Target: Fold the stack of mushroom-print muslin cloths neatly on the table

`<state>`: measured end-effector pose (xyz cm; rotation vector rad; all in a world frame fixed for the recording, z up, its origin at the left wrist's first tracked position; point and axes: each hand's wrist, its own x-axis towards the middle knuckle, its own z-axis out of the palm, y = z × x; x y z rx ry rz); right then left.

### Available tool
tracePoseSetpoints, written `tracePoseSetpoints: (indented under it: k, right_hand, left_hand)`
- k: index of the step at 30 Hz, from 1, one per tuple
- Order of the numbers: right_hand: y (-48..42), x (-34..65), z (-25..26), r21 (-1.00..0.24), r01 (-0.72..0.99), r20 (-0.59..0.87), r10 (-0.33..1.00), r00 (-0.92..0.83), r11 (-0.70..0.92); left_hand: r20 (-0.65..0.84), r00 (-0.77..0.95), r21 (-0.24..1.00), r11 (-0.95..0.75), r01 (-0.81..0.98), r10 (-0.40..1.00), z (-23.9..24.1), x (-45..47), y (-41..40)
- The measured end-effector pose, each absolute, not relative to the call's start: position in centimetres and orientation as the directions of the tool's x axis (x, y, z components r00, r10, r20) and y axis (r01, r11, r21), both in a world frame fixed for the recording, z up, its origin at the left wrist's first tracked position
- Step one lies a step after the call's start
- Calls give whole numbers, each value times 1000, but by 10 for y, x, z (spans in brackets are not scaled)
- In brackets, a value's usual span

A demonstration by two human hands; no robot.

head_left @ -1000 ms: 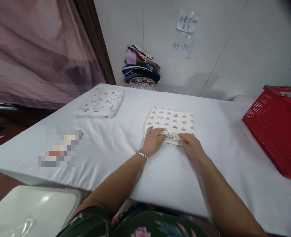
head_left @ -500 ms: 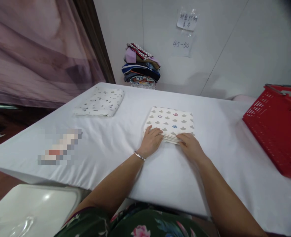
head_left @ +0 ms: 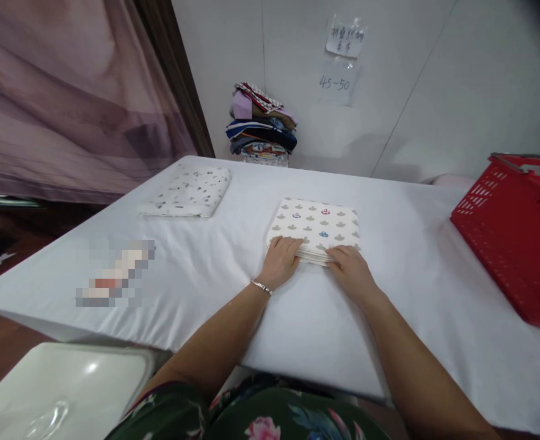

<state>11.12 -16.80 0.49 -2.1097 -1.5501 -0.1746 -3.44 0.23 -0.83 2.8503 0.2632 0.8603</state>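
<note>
A white cloth (head_left: 316, 221) folded into a thick, many-layered rectangle lies flat on the white-covered table. Grey shapes and a few small red, blue and dark anchor-like motifs are printed on it. At the left part of its near edge, my left hand (head_left: 281, 261) has its fingers closed over the top. My right hand (head_left: 352, 269) grips the same edge farther right, thumb against the layered side. Between the hands the stacked layers show. The fingertips' undersides are hidden.
Another folded patterned cloth (head_left: 190, 192) lies at the table's far left. A blurred-out object (head_left: 116, 275) is nearer on the left. On the right stands a red plastic basket (head_left: 517, 244). Folded fabrics (head_left: 261, 125) are piled behind the table; a white chair (head_left: 63, 385) is at lower left.
My left thumb and fingers have drawn closer together on the cloth's near edge. The cloth and my right hand have hardly moved; the view has shifted slightly.
</note>
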Motion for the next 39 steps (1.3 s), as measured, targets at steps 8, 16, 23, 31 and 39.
tracePoseSetpoints:
  k: [8, 16, 23, 31, 39]
  right_hand:
    - [-168, 113, 6, -321, 922, 390, 857, 336, -215]
    - [-165, 102, 6, -292, 931, 427, 841, 333, -220]
    - [-165, 103, 4, -265, 932, 362, 870, 334, -247]
    - [-167, 103, 5, -240, 943, 321, 898, 302, -231]
    - [-165, 105, 0, -265, 932, 375, 864, 336, -248]
  left_hand:
    - [514, 824, 165, -970, 179, 239, -8, -31, 3]
    - [506, 828, 190, -968, 165, 241, -6, -32, 4]
    - [510, 829, 179, -971, 160, 231, -3, -32, 5]
    - [488, 829, 264, -951, 158, 274, -6, -33, 5]
    - [498, 819, 306, -941, 141, 285, -7, -34, 6]
